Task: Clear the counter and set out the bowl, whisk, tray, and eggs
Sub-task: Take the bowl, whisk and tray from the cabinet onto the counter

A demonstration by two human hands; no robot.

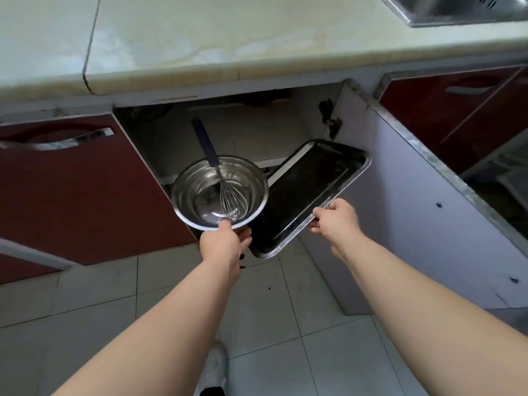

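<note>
Left hand (224,241) grips the bowl (200,192) by its near rim; right hand (335,218) pinches the tray (308,190) by its long edge.
Head view: the whisk (220,178) lies inside the bowl, handle pointing into the open cabinet (257,124); both are held before the cabinet, under the counter (228,38), tray tilted beside the bowl.
</note>
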